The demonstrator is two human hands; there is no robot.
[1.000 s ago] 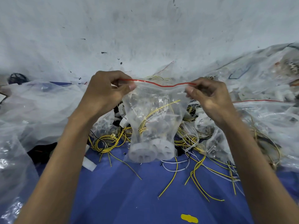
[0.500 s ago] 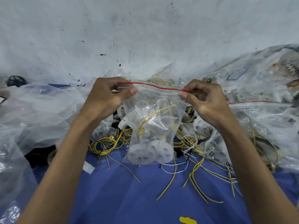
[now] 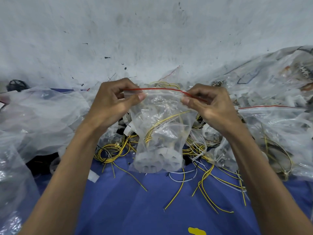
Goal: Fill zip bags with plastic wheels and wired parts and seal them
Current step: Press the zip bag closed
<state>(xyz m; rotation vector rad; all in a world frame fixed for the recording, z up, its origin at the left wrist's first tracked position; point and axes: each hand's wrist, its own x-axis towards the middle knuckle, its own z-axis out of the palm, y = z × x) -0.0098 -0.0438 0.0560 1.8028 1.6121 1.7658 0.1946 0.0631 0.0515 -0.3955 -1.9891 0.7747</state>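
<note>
A big grey-white wall (image 3: 152, 31) with dark specks fills the top, from 10 o'clock round to 2 o'clock. A blue table (image 3: 135, 209) fills the bottom, around 6 o'clock. A big crumpled clear bag (image 3: 42, 119) lies at 9 o'clock. More big clear bags (image 3: 271, 102) are heaped at 3 o'clock, with white bits inside.

Loose yellow and white wires (image 3: 205, 180) lie in a messy pile on the table, spreading from 7 o'clock to 4 o'clock around the middle.

The zip bag (image 3: 167, 106) hangs right in the middle, held up by its top. Its bottom is low by the table, but I cannot tell if it touches.

The left hand (image 3: 113, 104) pinches the bag's top corner at 9 o'clock of the bag. The right hand (image 3: 213, 107) pinches the top at 3 o'clock. The hands are apart, with the top pulled between them.

White plastic wheels (image 3: 152, 162) sit in the bag's bottom, with yellow wired parts (image 3: 157, 126) above them. The red zip line (image 3: 152, 89) runs along the top. I cannot tell if it is shut.

A small yellow spot (image 3: 196, 231) is at 6 o'clock.
</note>
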